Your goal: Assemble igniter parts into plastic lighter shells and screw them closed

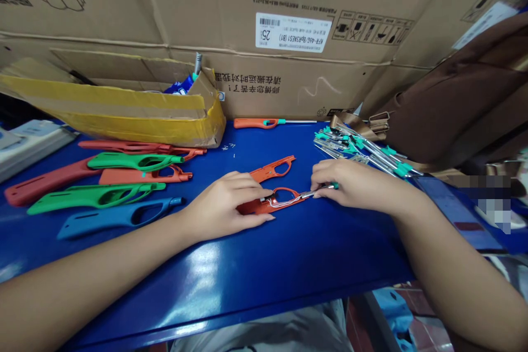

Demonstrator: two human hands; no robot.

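Note:
An orange lighter half-shell (289, 204) lies on the blue table with wires and a dark part inside it. My left hand (229, 206) is closed on its handle end, thumb and fingers on either side. At the other end, my right hand (336, 182) pinches a metal lighter tube (307, 194) with a green piece near the fingertips; the tube's near end meets the shell's nose. Just behind lies a second orange half-shell (268, 171). Beyond my right hand is a pile of metal tubes with green triggers (358, 143).
Several red, green and blue lighter shells (119, 198) lie at the left. A finished-looking orange lighter (256, 123) rests at the back. A yellow-taped carton (165, 124) and a large cardboard box (231, 22) stand behind; a brown bag (449, 104) is at the right.

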